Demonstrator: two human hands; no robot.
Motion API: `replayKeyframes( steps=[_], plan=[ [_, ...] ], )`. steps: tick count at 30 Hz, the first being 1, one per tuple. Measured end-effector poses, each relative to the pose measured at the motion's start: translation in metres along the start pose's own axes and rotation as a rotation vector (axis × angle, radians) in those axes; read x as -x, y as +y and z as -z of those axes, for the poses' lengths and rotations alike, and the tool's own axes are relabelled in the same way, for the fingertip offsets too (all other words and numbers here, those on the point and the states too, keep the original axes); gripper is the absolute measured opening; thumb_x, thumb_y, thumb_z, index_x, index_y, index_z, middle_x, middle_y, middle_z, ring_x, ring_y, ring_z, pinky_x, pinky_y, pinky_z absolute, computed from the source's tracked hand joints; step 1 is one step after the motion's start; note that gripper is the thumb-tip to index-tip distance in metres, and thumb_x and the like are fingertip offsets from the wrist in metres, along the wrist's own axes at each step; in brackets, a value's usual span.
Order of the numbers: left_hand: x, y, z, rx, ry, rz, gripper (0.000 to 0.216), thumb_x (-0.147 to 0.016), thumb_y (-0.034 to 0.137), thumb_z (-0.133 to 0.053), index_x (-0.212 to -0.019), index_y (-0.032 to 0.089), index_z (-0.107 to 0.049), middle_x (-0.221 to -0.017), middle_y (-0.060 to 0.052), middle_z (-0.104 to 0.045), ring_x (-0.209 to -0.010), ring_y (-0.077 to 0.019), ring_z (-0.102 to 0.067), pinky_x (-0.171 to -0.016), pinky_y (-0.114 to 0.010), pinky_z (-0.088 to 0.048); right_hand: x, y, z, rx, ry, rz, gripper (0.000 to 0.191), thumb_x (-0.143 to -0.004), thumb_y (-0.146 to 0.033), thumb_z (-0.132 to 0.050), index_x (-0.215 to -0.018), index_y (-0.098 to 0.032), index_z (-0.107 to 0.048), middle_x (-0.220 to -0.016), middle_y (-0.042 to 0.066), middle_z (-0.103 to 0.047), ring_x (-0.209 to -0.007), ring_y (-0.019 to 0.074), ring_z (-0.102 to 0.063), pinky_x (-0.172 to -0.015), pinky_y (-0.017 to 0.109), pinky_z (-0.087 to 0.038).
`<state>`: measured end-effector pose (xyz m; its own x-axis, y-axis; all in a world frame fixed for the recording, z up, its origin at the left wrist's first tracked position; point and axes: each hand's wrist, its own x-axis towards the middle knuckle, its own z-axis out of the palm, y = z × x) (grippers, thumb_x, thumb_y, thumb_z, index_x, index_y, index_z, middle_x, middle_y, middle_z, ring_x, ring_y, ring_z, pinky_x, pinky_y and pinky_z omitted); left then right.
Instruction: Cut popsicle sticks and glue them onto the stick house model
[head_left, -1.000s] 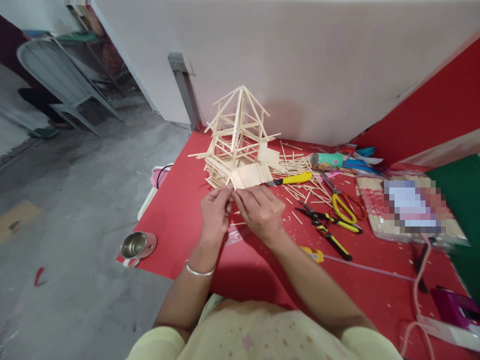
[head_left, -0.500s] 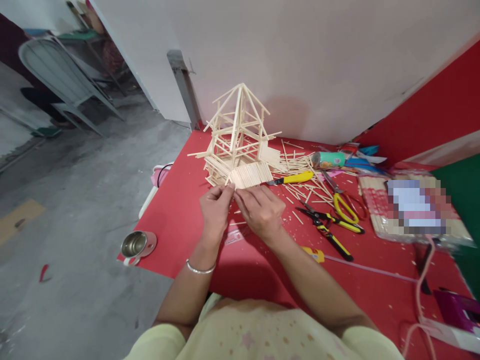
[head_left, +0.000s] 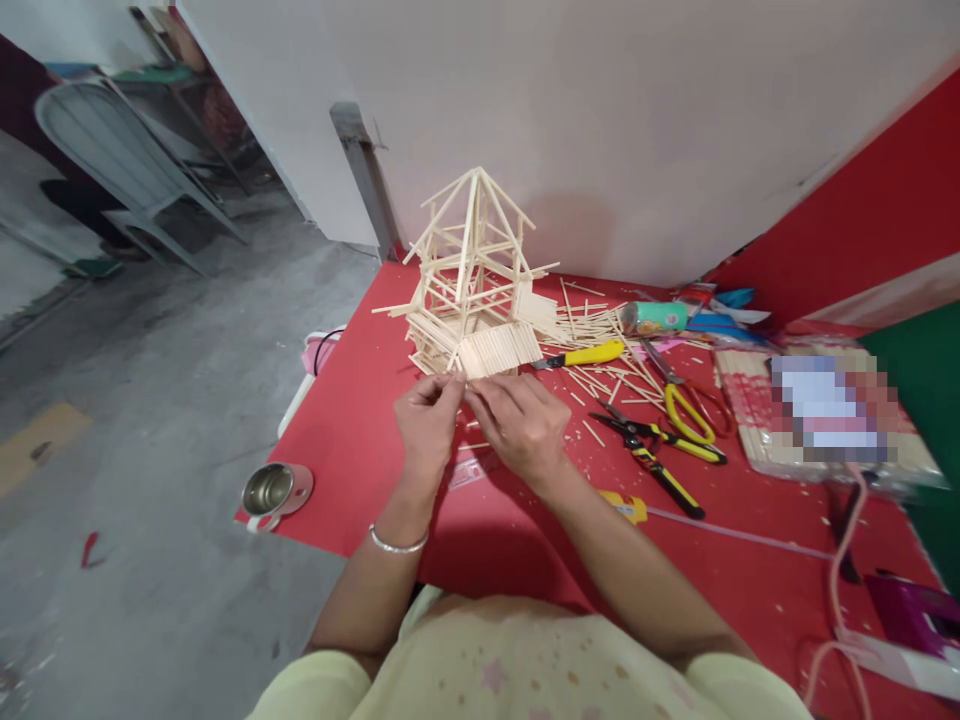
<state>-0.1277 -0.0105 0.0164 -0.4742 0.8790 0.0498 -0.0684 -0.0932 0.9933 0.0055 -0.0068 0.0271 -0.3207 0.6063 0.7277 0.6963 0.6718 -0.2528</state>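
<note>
A small house frame of pale wooden sticks (head_left: 469, 270) stands on the red table (head_left: 360, 440) near the white wall. A flat panel of glued sticks (head_left: 499, 350) leans at its front. My left hand (head_left: 426, 430) and my right hand (head_left: 517, 420) meet just below that panel, fingertips pinched together on its lower left corner. A silver bangle circles my left wrist. Both hands are closed in a pinch.
Loose sticks (head_left: 600, 325), a yellow knife (head_left: 585, 355), yellow scissors (head_left: 686, 405), black-yellow pliers (head_left: 652, 465) and a green tube (head_left: 652, 318) lie right of the house. A steel cup (head_left: 266, 490) sits at the table's left corner. A stick pack (head_left: 817, 420), purple tool (head_left: 911, 615) at right.
My hands stay pinched at the panel's corner, barely shifting. The view has drifted slightly.
</note>
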Motion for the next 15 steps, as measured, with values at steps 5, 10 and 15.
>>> replayKeyframes(
  steps=[5,10,15],
  plan=[
    [0.029,-0.005,0.014,0.009,-0.040,-0.002,0.020,-0.074,0.033,-0.079,-0.071,0.015,-0.070,-0.063,0.002,-0.063,-0.051,-0.0066,-0.051,-0.049,-0.018,-0.041,0.032,-0.003,0.031,-0.115,-0.129,0.017,0.020,-0.092,-0.026,-0.066,-0.111,-0.020,-0.070,-0.098,0.004,-0.076,-0.087,0.0161,-0.068,-0.084,0.029,-0.051],
    [0.053,-0.017,-0.005,0.205,-0.310,0.292,0.024,-0.072,0.035,-0.081,-0.077,0.015,-0.068,-0.063,0.000,-0.066,-0.038,-0.0055,-0.047,-0.036,-0.018,-0.037,0.087,0.035,0.084,0.089,-0.310,-0.365,0.022,-0.097,-0.031,-0.054,-0.107,-0.022,-0.072,-0.103,0.005,-0.076,-0.095,0.0172,-0.069,-0.087,0.028,-0.050],
    [0.070,-0.028,-0.041,0.279,-0.485,0.384,0.025,-0.069,0.033,-0.084,-0.077,0.014,-0.069,-0.067,-0.004,-0.072,-0.049,-0.0119,-0.063,-0.042,-0.019,-0.047,0.129,0.106,0.135,0.453,-0.642,-0.725,0.047,-0.090,-0.036,-0.055,-0.134,-0.019,-0.059,-0.131,0.014,-0.064,-0.121,0.0290,-0.057,-0.095,0.036,-0.046]
  ],
)
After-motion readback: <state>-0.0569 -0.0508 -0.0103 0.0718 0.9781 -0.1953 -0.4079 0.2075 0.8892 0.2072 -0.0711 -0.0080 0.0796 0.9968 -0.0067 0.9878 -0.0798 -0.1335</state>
